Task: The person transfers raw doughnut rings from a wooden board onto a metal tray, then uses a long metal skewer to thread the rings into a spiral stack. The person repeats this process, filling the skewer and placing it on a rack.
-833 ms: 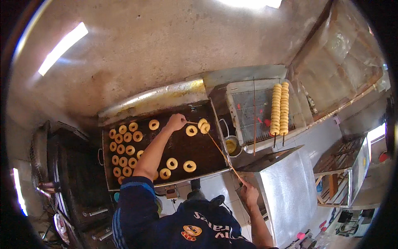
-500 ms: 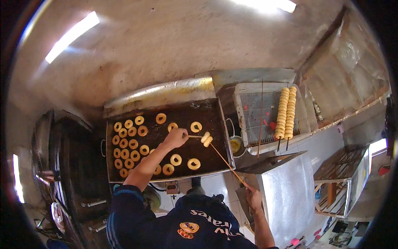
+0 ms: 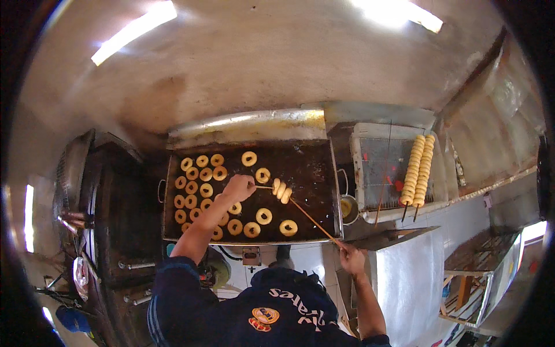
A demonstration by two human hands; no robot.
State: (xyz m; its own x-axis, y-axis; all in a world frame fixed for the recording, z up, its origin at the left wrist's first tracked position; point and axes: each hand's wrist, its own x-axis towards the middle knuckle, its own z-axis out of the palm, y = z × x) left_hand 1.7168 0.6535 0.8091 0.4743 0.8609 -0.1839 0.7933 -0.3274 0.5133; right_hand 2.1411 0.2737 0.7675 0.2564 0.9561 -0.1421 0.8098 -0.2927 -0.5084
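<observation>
My left hand (image 3: 239, 188) reaches over a wide rectangular fryer (image 3: 309, 165), closed on a short thin stick (image 3: 263, 187) whose tip touches doughnut rings. My right hand (image 3: 351, 259), at the fryer's near right corner, grips the lower end of a long skewer (image 3: 315, 222). Three golden doughnuts (image 3: 281, 191) are threaded side by side on the far end of that skewer, above the dark oil. Many loose doughnuts (image 3: 191, 173) float in the left half, with several more, such as one ring (image 3: 288, 228), nearer the middle. My left forearm hides some of them.
Right of the fryer stands a grey tray with a wire rack (image 3: 370, 168). Two skewers full of doughnuts (image 3: 417, 173) and a bare rod (image 3: 384, 185) lie across it. A small pot (image 3: 348, 209) sits between them. A metal box (image 3: 407, 277) stands at the near right.
Another doughnut from the oil is now on the skewer, making three where two showed before. My right hand has moved up toward the fryer's edge. The whole view has shifted slightly.
</observation>
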